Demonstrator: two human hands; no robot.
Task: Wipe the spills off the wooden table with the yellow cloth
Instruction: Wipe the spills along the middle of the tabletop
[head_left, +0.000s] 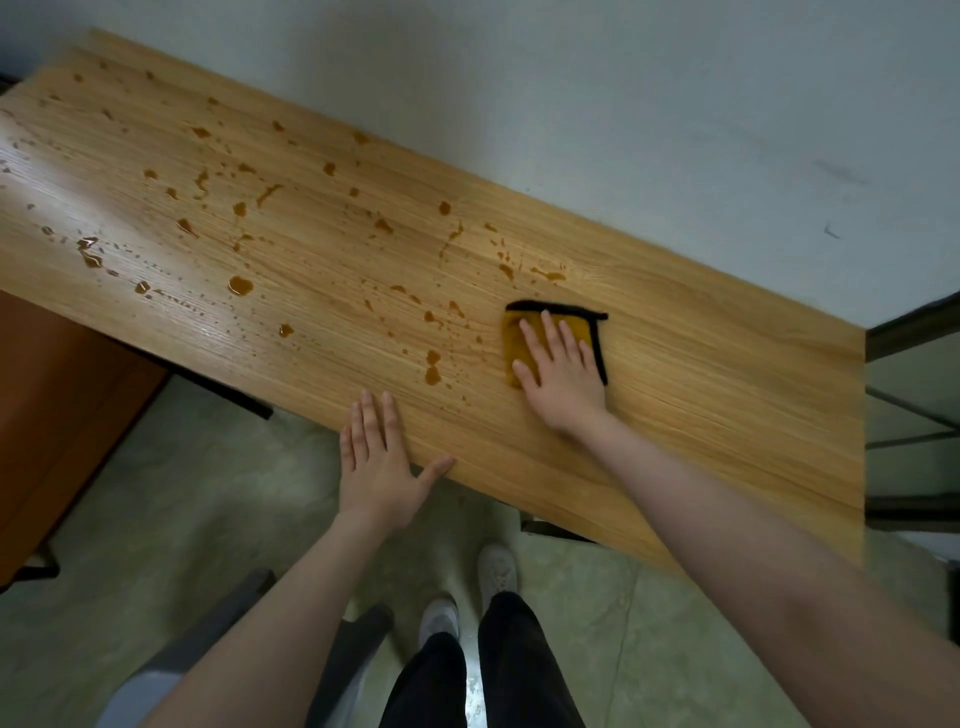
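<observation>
A folded yellow cloth with a black edge lies flat on the wooden table, right of the middle. My right hand presses on it with straight, spread fingers. Brown spills dot the tabletop from the far left up to the cloth; the nearest drops lie just left of it. My left hand rests flat on the table's near edge, fingers straight, holding nothing.
A pale wall runs along the table's far side. A brown cabinet stands under the left end and a dark metal frame at the right end. Below are green floor tiles, a grey chair and my feet.
</observation>
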